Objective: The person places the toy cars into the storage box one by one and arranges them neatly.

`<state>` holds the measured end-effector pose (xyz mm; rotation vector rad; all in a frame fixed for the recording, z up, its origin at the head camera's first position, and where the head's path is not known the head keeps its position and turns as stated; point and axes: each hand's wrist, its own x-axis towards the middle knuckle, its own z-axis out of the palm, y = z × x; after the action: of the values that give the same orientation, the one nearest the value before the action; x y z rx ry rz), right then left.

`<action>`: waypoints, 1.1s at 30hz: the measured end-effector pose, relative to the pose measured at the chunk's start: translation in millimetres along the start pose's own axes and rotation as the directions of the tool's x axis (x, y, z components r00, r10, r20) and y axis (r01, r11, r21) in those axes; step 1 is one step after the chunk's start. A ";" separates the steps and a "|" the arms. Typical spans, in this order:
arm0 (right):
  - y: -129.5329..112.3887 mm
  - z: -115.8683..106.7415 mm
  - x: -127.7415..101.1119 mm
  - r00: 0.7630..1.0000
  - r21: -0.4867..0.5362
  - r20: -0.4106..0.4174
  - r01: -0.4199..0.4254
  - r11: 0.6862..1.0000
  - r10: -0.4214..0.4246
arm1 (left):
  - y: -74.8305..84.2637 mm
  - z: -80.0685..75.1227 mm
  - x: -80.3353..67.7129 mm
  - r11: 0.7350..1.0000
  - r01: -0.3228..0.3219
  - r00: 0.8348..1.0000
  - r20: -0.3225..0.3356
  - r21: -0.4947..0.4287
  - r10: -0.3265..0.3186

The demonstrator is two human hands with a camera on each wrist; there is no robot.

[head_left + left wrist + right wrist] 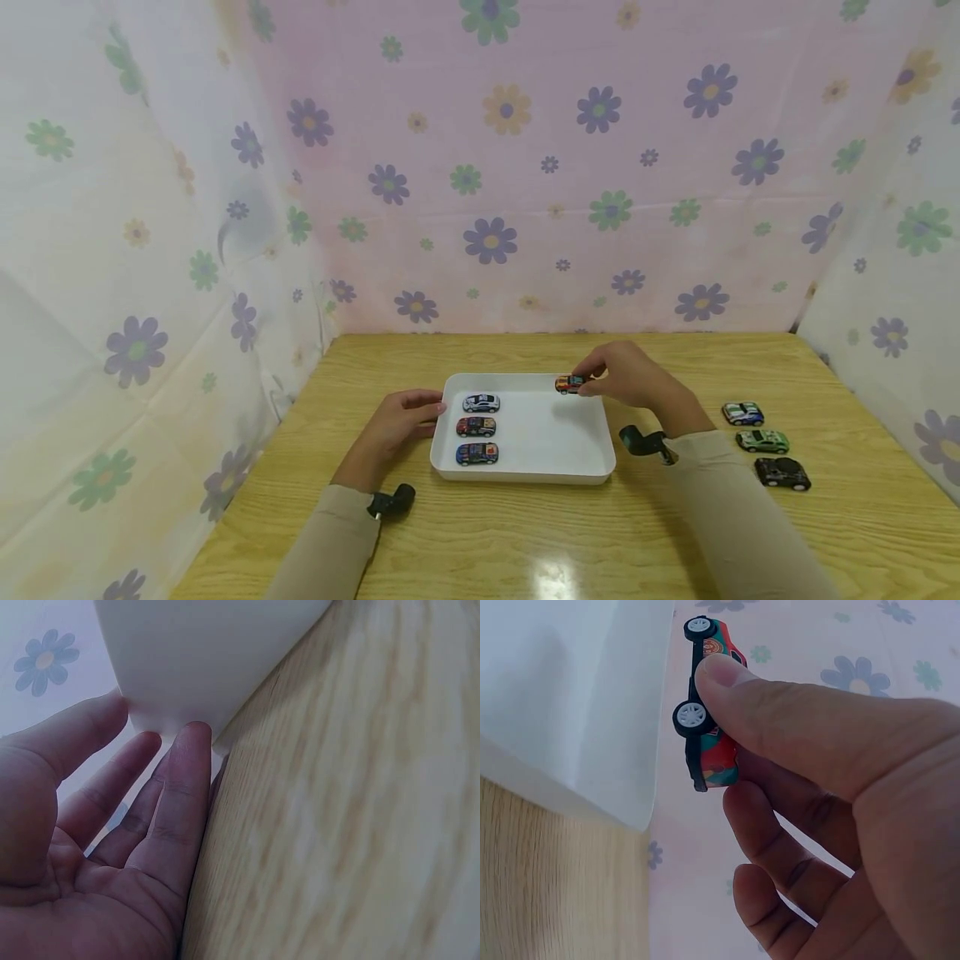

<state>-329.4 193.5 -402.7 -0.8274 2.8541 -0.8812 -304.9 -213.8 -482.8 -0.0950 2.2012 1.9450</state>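
A white tray (pixel 570 454) sits mid-table with three toy cars in a column at its left: a white one (pixel 481 403), a dark red one (pixel 476 427) and a blue one (pixel 477 453). My right hand (pixel 626 377) pinches a small red-orange car (pixel 569 384) between thumb and fingers, just above the tray's far right corner; in the right wrist view the red-orange car (pixel 709 705) hangs beside the tray wall (pixel 577 712). My left hand (pixel 401 425) lies open with straight fingers (pixel 184 787) touching the tray's left wall (pixel 202 660).
Three more toy cars stand on the wooden table (pixel 862 517) to the right: white-green (pixel 742 412), green (pixel 762 441) and black (pixel 782 472). Flowered cloth walls (pixel 487 167) close in the back and both sides.
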 end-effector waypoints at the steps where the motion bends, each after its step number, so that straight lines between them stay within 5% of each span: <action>1: -1.0 1.2 1.6 1.000 0.004 0.000 0.004 1.000 -0.004 | -0.2 -0.1 0.0 1.000 -0.001 1.000 -0.001 -0.002 0.001; 33: -20.1 45.0 37.9 0.995 0.087 0.037 -0.099 0.991 0.096 | -1.4 -0.6 1.3 1.000 -0.012 1.000 -0.006 0.021 0.013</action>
<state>-343.7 137.4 -425.3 -0.6804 2.7781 -0.9644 -306.0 -214.5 -484.3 -0.0843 2.2308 1.9300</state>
